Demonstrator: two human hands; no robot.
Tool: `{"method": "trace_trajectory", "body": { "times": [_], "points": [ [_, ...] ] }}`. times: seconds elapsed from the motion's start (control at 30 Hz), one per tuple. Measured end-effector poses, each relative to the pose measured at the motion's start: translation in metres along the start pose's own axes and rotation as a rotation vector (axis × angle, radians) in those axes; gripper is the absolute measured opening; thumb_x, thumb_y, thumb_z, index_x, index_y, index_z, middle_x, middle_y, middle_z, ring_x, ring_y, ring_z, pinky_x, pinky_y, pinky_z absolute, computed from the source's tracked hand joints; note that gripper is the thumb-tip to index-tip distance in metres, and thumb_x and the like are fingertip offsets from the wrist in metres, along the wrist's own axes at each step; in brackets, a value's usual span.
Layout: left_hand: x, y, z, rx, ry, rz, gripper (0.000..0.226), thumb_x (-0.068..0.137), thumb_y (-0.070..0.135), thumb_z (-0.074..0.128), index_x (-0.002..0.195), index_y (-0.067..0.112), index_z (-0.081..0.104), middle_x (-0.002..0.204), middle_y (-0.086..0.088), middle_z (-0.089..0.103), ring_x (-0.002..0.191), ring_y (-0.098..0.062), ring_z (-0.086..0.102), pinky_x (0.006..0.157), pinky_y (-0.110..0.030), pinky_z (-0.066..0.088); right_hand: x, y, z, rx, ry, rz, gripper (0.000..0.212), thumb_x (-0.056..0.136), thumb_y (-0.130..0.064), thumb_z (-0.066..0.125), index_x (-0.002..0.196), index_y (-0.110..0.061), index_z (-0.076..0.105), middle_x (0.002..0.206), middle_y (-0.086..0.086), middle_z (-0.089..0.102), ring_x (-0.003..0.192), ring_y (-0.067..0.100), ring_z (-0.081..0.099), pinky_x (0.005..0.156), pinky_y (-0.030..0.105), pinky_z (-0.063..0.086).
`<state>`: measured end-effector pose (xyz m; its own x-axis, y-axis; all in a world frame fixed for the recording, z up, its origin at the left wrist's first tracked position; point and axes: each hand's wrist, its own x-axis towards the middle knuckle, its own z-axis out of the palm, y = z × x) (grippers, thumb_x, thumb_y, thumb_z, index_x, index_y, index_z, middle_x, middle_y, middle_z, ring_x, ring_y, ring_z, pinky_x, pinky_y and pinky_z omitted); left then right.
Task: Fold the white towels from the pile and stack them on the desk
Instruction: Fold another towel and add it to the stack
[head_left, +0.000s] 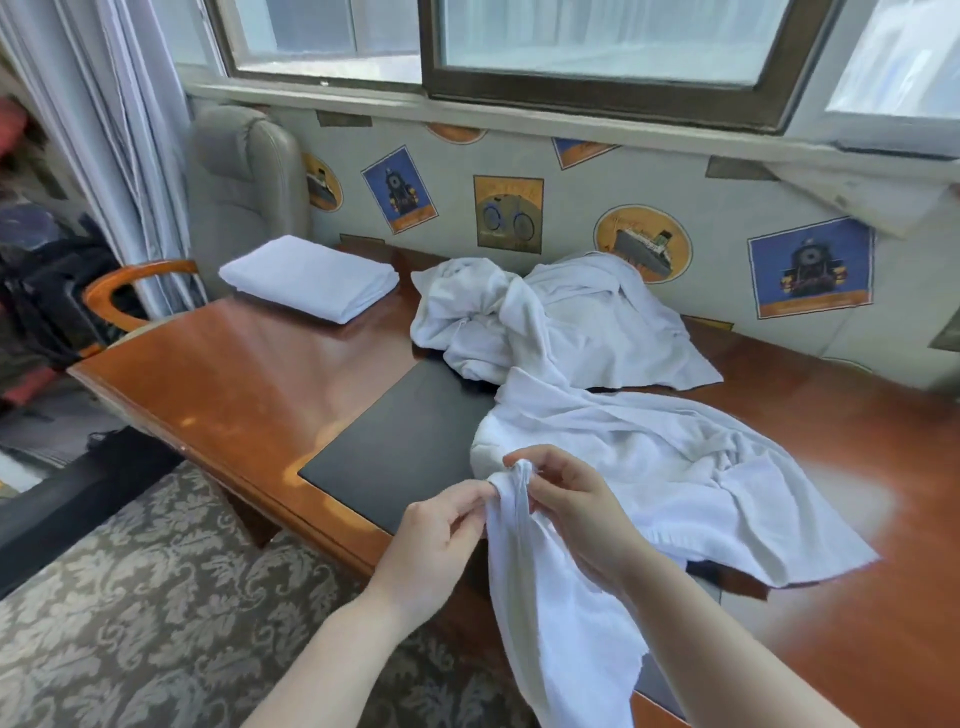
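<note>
A white towel (649, 467) lies spread and crumpled over the wooden desk (234, 374), with one end hanging off the front edge. My left hand (441, 535) and my right hand (576, 514) both pinch a bunched edge of this towel just above the desk's front edge, close together. Behind it lies a pile of crumpled white towels (545, 317) against the wall. A folded white towel (309, 278) rests at the far left end of the desk.
A black desk mat (400, 447) is inlaid in the desk, partly under the towel. A grey armchair (244, 176) with a wooden arm stands at the left end. Patterned carpet (130, 597) covers the floor below; a window runs along the wall behind.
</note>
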<state>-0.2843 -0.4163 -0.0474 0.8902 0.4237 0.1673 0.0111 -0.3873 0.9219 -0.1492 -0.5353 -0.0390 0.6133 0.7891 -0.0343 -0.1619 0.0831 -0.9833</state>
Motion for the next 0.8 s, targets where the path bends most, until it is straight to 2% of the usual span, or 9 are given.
{"method": "trace_trajectory", "body": {
  "times": [0.07,0.13,0.23,0.3,0.37,0.47,0.6,0.67,0.8],
  "points": [
    [0.005,0.005,0.003,0.051,-0.049,0.027,0.021,0.1,0.016,0.051,0.091,0.034,0.053,0.081,0.017,0.067,0.081,-0.002,0.063,0.074,-0.014,0.046,-0.005,-0.002,-0.008,0.049,0.026,0.003,0.026,0.096,0.002,0.051,0.096,-0.014,0.072,0.086,0.008,0.062,0.083,0.022,0.054,0.075,0.029,0.044],
    [0.012,0.011,0.005,0.07,-0.05,0.036,0.021,0.099,0.015,0.053,0.089,0.033,0.046,0.074,0.016,0.064,0.072,-0.003,0.059,0.067,-0.013,0.044,-0.007,-0.004,-0.011,0.082,0.043,0.0,0.027,0.096,0.004,0.05,0.096,-0.013,0.071,0.085,0.008,0.06,0.082,0.022,0.053,0.075,0.028,0.044],
    [0.023,0.018,0.003,-0.002,-0.053,0.038,0.029,0.095,0.013,0.061,0.104,0.037,0.049,0.089,0.012,0.074,0.087,-0.007,0.069,0.078,-0.02,0.052,-0.01,-0.01,-0.013,0.06,0.016,0.001,0.027,0.095,0.005,0.05,0.099,-0.013,0.069,0.087,0.009,0.062,0.08,0.021,0.053,0.074,0.027,0.045],
    [0.029,0.022,0.0,-0.014,-0.098,0.057,0.04,0.09,0.013,0.068,0.109,0.045,0.053,0.095,0.013,0.075,0.094,-0.005,0.069,0.082,-0.014,0.05,-0.013,-0.011,-0.016,0.052,0.034,0.009,0.026,0.094,0.008,0.049,0.106,-0.009,0.064,0.091,0.013,0.059,0.081,0.025,0.051,0.074,0.028,0.044],
    [0.035,0.025,-0.002,0.02,-0.145,0.094,0.041,0.091,0.013,0.067,0.112,0.047,0.057,0.093,0.012,0.075,0.092,-0.004,0.069,0.081,-0.01,0.048,-0.016,-0.01,-0.018,0.097,0.055,0.03,0.029,0.093,0.012,0.048,0.114,-0.006,0.058,0.091,0.014,0.055,0.077,0.026,0.049,0.072,0.028,0.044],
    [0.046,0.026,-0.004,0.088,-0.211,0.133,0.045,0.093,0.01,0.063,0.116,0.049,0.063,0.094,0.01,0.074,0.091,-0.008,0.069,0.082,-0.016,0.05,-0.02,-0.008,-0.018,0.156,0.059,0.038,0.032,0.092,0.014,0.047,0.12,-0.001,0.052,0.089,0.012,0.055,0.068,0.019,0.052,0.068,0.026,0.047],
    [0.054,0.031,-0.003,0.149,-0.349,0.203,0.06,0.093,-0.005,0.053,0.123,0.047,0.062,0.114,0.017,0.068,0.108,-0.005,0.063,0.085,-0.013,0.048,-0.022,-0.011,-0.019,0.041,0.128,0.067,0.031,0.092,0.01,0.052,0.119,-0.006,0.049,0.11,0.012,0.054,0.068,0.019,0.055,0.069,0.029,0.047],
    [0.056,0.031,-0.002,0.176,-0.365,0.254,0.059,0.092,-0.008,0.051,0.116,0.044,0.066,0.117,0.019,0.066,0.112,-0.004,0.061,0.086,-0.015,0.049,-0.024,-0.012,-0.019,0.029,0.171,0.094,0.033,0.091,0.008,0.054,0.119,-0.008,0.047,0.114,0.011,0.052,0.065,0.018,0.054,0.07,0.03,0.047],
    [0.061,0.021,0.002,0.146,-0.292,0.23,0.039,0.091,-0.003,0.055,0.096,0.034,0.067,0.095,0.012,0.07,0.087,-0.012,0.067,0.078,-0.031,0.054,-0.035,-0.008,-0.018,-0.025,0.294,0.009,0.033,0.082,-0.007,0.065,0.112,-0.013,0.051,0.117,0.002,0.054,0.073,0.015,0.06,0.077,0.03,0.05]
  ]
}}
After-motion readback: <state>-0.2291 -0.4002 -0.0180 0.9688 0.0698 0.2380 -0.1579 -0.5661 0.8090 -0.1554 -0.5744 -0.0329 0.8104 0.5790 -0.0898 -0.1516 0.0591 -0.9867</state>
